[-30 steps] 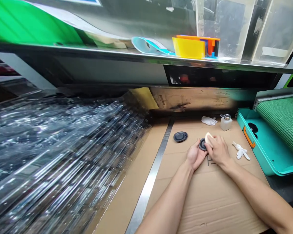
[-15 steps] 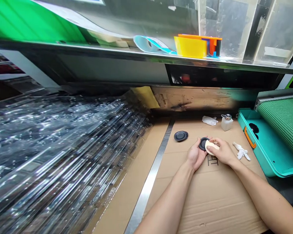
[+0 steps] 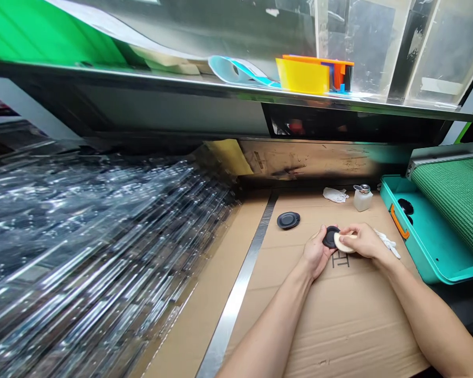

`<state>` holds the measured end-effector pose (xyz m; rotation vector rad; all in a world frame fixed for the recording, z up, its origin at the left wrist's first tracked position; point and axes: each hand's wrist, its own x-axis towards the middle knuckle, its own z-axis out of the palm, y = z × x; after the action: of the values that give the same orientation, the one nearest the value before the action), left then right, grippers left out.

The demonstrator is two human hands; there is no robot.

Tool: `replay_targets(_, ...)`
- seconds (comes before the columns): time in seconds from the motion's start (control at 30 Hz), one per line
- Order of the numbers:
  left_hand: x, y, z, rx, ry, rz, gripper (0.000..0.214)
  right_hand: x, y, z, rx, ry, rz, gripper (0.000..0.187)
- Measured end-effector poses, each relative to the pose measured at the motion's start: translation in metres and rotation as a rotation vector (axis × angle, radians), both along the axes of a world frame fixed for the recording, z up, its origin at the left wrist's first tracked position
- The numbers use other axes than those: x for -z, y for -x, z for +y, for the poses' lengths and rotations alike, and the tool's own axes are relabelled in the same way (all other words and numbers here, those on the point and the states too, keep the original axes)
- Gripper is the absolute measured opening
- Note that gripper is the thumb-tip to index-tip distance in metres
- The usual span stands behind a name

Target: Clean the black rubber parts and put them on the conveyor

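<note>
A worker's left hand (image 3: 314,253) grasps a round, black, plastic-looking disc (image 3: 330,237) above a brown cardboard sheet (image 3: 319,315), as the right hand (image 3: 366,242) pinches a flat, rounded, cream-coloured pad (image 3: 343,244) over the disc's edge. Wiping appears to be the step in hand; the next move likely calls for a steady left hold and a light sweep across the dark face.

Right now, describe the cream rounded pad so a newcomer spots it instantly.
Find the brown cardboard sheet, left of the turquoise plastic bin. Over it, the left hand holds a black round disc; the right hand pinches the cream rounded pad. Pale colouring sets it apart from that disc.
</note>
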<state>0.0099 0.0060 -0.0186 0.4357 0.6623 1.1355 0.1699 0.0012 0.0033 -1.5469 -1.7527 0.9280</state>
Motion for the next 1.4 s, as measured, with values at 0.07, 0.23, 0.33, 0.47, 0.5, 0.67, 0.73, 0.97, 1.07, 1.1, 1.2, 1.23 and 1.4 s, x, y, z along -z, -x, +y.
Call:
replay_targets(0.07,0.001,-0.002,0.001,-0.017,-0.006,0.005,0.027,-0.005,0.006,-0.002,0.089,-0.167,-0.1,0.026)
replay_targets(0.23,0.002,0.0,0.002,-0.016,0.023,-0.029,0.028,-0.01,0.017,-0.001,-0.124,-0.223,-0.057,0.023)
replay_targets(0.33,0.0,-0.001,0.001,-0.013,0.044,-0.011,0.032,-0.009,0.011,-0.001,-0.11,-0.205,-0.213,0.021)
replay_targets(0.47,-0.002,-0.005,0.001,-0.071,0.051,0.021,0.03,-0.004,0.02,-0.007,0.119,-0.354,-0.489,0.027)
replay_targets(0.5,-0.002,-0.006,0.001,-0.088,0.055,0.007,0.029,-0.003,0.026,-0.008,0.096,-0.375,-0.53,0.027)
replay_targets(0.67,-0.003,-0.005,0.002,-0.098,0.086,-0.013,0.032,0.003,0.043,-0.006,0.154,-0.348,-0.675,0.027)
replay_targets(0.73,-0.003,-0.005,0.002,-0.105,0.089,0.018,0.034,0.004,0.042,-0.006,0.179,-0.33,-0.693,0.027)
replay_targets(0.97,-0.003,-0.007,-0.001,-0.058,0.038,0.038,0.031,-0.003,0.043,-0.009,0.211,-0.242,-0.689,0.032)
replay_targets(1.07,-0.003,-0.007,-0.002,-0.081,0.045,0.047,0.028,-0.002,0.047,-0.007,0.185,-0.262,-0.697,0.036)
replay_targets(1.1,-0.003,-0.008,-0.002,-0.092,0.05,0.043,0.028,-0.001,0.048,-0.006,0.16,-0.273,-0.701,0.037)
replay_targets(1.2,-0.005,-0.008,-0.002,-0.081,0.055,0.045,0.032,0.001,0.046,0.0,0.216,-0.232,-0.725,0.037)
replay_targets(1.23,-0.005,-0.008,-0.002,-0.068,0.056,0.047,0.033,0.0,0.044,0.002,0.252,-0.211,-0.724,0.036)
replay_targets(1.4,-0.008,0.005,0.004,-0.042,0.112,-0.028,0.041,-0.005,0.019,0.001,0.313,-0.253,-0.606,0.034)
